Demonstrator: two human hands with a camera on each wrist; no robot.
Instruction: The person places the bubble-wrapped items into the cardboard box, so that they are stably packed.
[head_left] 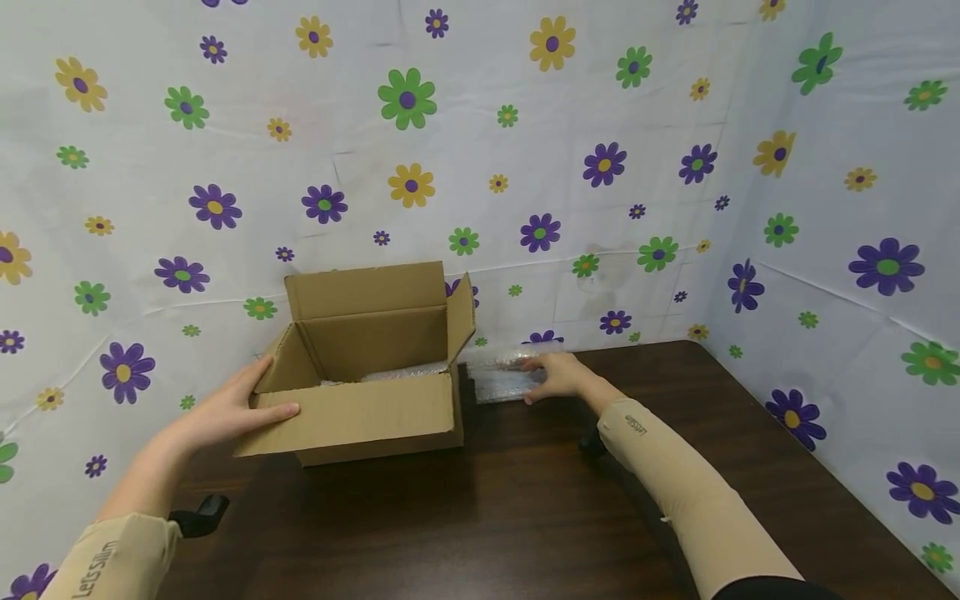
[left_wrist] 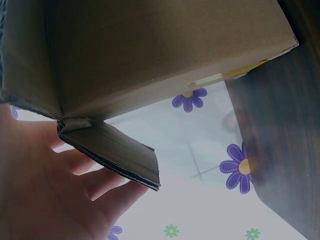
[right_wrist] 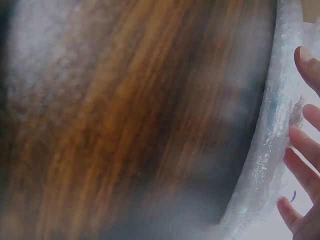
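Observation:
An open cardboard box (head_left: 375, 417) stands on the table, its flaps spread outward. My left hand (head_left: 225, 404) grips its left side, the thumb over the front flap and the fingers (left_wrist: 107, 182) against the outside of a side flap (left_wrist: 117, 150). Inside the box, some bubble wrap (head_left: 405, 372) shows above the front flap. Right of the box lies a clear bubble wrap piece (head_left: 495, 383). Over its right end is my right hand (head_left: 558, 377), fingers spread. In the right wrist view, the fingertips (right_wrist: 295, 135) are right at the bubble wrap (right_wrist: 265, 135).
The dark wooden table (head_left: 480, 517) extends in front of the box and to the right. Behind it hangs a white sheet (head_left: 480, 208) printed with flowers, which also covers the right side. Black wrist camera mounts (head_left: 201, 515) sit at both wrists.

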